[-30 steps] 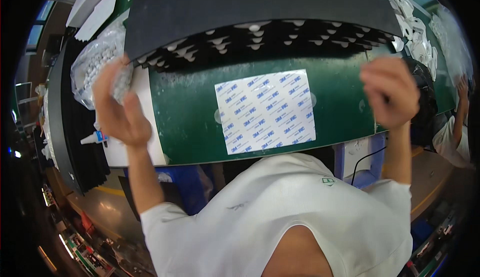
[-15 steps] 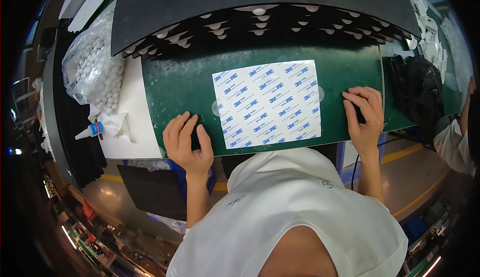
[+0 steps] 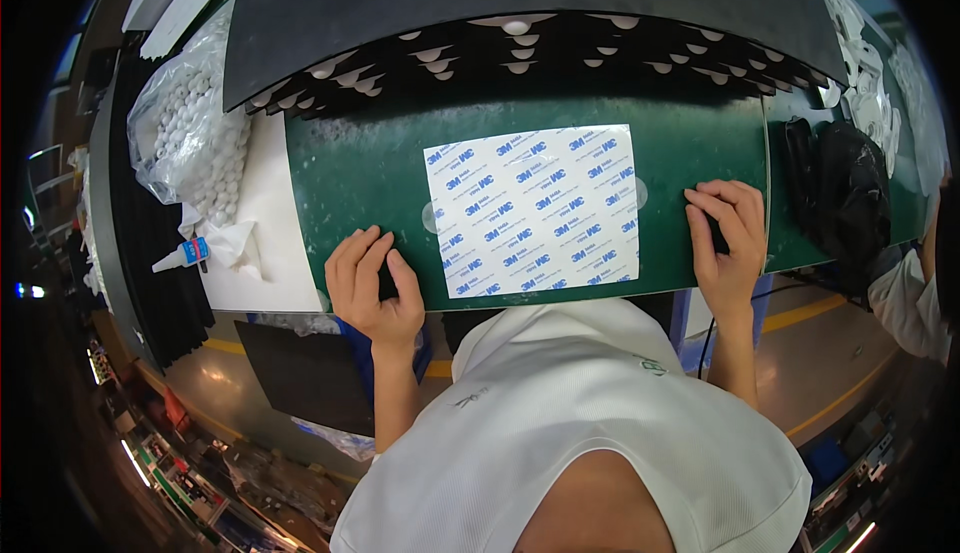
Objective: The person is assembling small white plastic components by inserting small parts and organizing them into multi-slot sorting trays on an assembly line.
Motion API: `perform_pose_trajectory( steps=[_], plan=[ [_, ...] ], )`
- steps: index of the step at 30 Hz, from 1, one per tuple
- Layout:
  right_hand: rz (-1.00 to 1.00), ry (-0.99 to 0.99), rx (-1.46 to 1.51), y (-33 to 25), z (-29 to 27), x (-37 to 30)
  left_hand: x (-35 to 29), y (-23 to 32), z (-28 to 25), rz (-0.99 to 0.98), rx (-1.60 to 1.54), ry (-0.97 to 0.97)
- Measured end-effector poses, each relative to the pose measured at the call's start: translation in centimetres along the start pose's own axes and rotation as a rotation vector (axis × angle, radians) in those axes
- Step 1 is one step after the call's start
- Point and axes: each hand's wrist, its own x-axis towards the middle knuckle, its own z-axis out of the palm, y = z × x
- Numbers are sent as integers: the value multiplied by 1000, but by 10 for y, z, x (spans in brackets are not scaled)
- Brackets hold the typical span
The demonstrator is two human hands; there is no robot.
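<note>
A white square sheet printed all over in blue [image 3: 535, 215] lies flat on the green tabletop [image 3: 370, 178] in front of me. Clear round tabs [image 3: 640, 193] stick out from under its left and right sides. To the left of the sheet, my left hand [image 3: 375, 283] rests at the table's near edge, fingers apart and holding nothing. My right hand [image 3: 728, 238] rests on the table to the right of the sheet, its fingers loosely curved, thumb apart, with nothing in it. Neither hand touches the sheet.
Black layered panels with white half-round knobs [image 3: 530, 3] span the table's far side. On the left are a clear bag of white balls [image 3: 195, 143], a small glue bottle [image 3: 183, 255] and crumpled tissue [image 3: 235, 248]. A black plastic bag [image 3: 845, 188] lies right, near another person's sleeve [image 3: 905, 298].
Both hands and the sheet stay where they were; the whole view has shifted very slightly.
</note>
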Motion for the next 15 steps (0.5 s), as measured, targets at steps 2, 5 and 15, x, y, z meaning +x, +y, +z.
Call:
perform_pose_trajectory(
  steps=[2, 5, 15],
  plan=[
    [-2, 4, 4, 1, 1, -1, 0, 0, 1, -1, -1, 2],
    [-12, 16, 12, 3, 1, -2, 0, 0, 1, 9, -5, 14],
    [137, 33, 163, 12, -38, 12, -2, 0, -1, 28, -28, 37]
  ],
)
